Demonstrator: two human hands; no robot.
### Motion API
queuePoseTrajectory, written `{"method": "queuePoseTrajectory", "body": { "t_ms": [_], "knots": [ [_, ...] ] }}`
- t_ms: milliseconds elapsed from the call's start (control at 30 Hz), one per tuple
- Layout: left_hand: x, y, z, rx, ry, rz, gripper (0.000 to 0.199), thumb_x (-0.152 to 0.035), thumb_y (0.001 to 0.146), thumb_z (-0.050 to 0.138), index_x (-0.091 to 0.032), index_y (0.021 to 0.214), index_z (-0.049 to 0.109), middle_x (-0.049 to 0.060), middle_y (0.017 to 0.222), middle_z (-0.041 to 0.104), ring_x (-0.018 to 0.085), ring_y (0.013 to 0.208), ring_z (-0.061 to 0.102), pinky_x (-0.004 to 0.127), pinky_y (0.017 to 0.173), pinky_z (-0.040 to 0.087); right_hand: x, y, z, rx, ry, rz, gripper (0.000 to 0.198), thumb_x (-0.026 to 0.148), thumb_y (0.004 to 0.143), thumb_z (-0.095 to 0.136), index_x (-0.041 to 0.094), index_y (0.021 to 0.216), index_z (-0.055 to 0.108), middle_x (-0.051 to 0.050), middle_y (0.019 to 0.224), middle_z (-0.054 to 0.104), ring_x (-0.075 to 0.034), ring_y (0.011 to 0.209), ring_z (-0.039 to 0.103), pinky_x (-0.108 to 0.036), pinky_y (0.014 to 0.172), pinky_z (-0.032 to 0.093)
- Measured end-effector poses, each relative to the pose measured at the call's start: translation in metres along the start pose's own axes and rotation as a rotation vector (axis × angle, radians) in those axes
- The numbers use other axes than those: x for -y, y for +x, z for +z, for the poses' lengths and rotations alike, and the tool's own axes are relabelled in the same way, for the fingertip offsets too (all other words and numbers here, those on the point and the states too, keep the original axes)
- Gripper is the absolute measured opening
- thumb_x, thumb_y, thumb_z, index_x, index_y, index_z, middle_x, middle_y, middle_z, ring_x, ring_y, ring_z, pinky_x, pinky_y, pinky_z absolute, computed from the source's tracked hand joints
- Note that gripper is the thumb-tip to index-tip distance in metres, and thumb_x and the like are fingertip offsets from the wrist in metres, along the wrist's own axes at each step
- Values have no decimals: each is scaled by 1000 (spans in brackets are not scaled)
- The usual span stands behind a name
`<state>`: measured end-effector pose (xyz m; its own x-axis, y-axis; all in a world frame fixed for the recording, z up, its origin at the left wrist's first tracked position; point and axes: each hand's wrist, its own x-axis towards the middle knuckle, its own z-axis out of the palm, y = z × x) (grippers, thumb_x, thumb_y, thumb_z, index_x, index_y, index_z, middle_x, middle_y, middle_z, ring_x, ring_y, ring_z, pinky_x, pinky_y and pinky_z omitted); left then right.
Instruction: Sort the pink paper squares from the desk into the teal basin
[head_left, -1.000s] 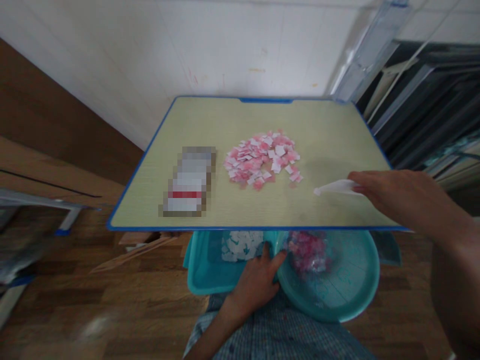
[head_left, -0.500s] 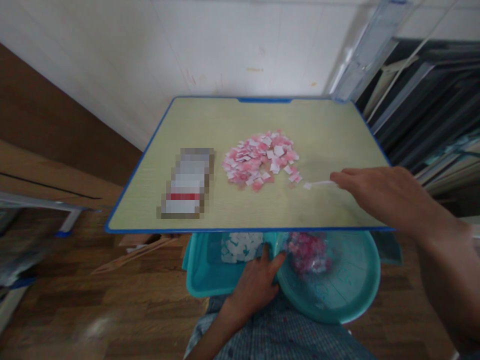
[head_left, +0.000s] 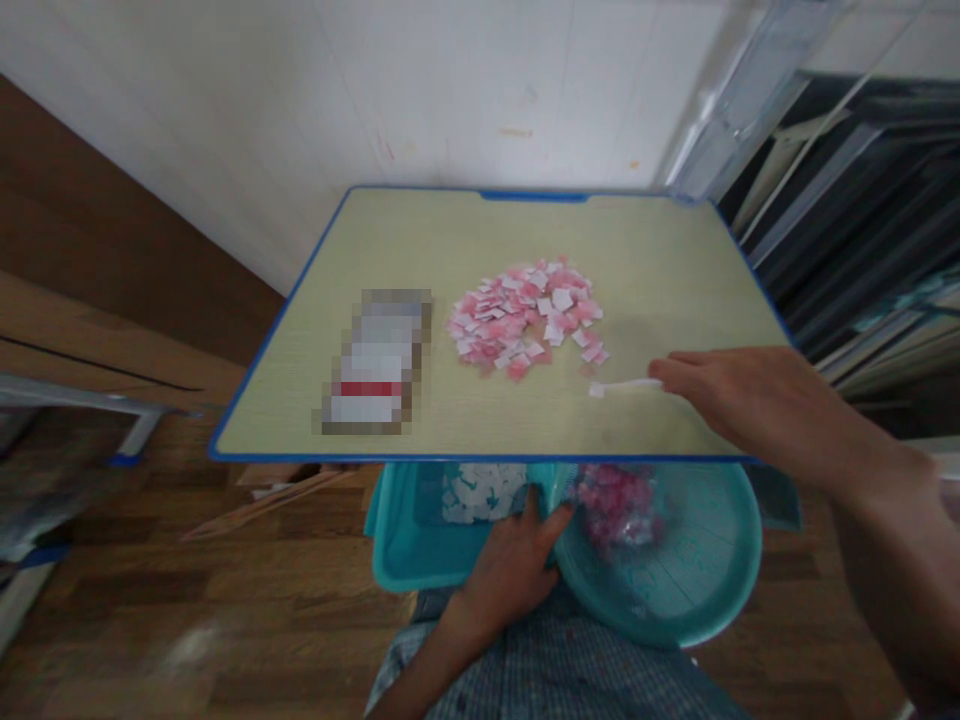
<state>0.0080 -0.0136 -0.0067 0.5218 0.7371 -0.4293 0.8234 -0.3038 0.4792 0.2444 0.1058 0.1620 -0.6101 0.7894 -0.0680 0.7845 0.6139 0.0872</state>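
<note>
My right hand [head_left: 739, 395], fingers pinched, holds a thin white stick [head_left: 630, 384] low over the right part of the board. A small white square piece [head_left: 597, 390] is at the stick's far end. To its upper left lies a heap of pink and white square pieces [head_left: 499, 325]. Below the board's front edge, my left hand [head_left: 517, 555] rests where two teal basins meet, its fingers apart. The left basin [head_left: 390, 572] contains white pieces [head_left: 484, 492]. In the round right basin [head_left: 720, 625] is a clear bag of pink pieces [head_left: 619, 505].
The pale yellow board [head_left: 652, 240] has a blue rim and stands against a white wall [head_left: 465, 90]. A blurred-out phone-like rectangle [head_left: 379, 355] lies on its left. Dark flat panels [head_left: 885, 190] lean at the right. A metal frame [head_left: 82, 392] stands at left.
My right hand has moved slightly left and toward me, bringing the stick and its white piece away from the heap. My left hand has stayed in place.
</note>
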Motion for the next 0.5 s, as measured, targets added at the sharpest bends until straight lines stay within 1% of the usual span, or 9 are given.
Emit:
{"method": "queuePoseTrajectory", "body": {
  "t_ms": [100,233,300,400,467,500],
  "knots": [
    [-1,0,0,4,11,-6,67,-18,79,54,-32,139,27,14,143,28,30,102,57,44,86,44,7,1,-3,45,57,-52,29,17,92,32,25,101,58,-4,94,69,-22,82,63,-33,63,40],
    [-1,1,0,-4,0,-3,66,-19,79,53,-33,138,27,14,143,28,30,100,58,44,85,45,17,6,-4,18,33,-116,30,12,89,37,25,105,57,-4,97,69,-20,79,63,-31,60,37],
    [-1,1,0,-8,-2,8,66,-18,79,52,-32,139,27,16,144,25,32,102,57,45,86,44,26,13,-5,9,22,-155,28,10,87,39,24,104,57,-4,96,69,-18,76,62,-29,58,34],
    [0,1,1,-7,-3,14,68,-18,78,53,-30,139,27,18,144,24,33,104,56,46,86,44,38,25,-9,13,22,-221,20,12,88,44,24,99,56,-2,87,68,-17,72,61,-29,55,30],
    [0,1,1,-12,-2,16,67,-18,78,53,-30,139,28,18,143,25,33,104,57,46,86,44,39,32,-12,-11,12,-220,19,14,90,43,24,99,56,-1,85,67,-18,73,61,-30,54,29],
    [0,1,1,-18,-1,17,67,-19,78,53,-30,139,28,18,143,26,34,104,57,46,85,45,37,35,-12,-27,-1,-196,19,14,90,42,24,99,56,-1,86,68,-18,74,62,-30,54,29]
  ]
}}
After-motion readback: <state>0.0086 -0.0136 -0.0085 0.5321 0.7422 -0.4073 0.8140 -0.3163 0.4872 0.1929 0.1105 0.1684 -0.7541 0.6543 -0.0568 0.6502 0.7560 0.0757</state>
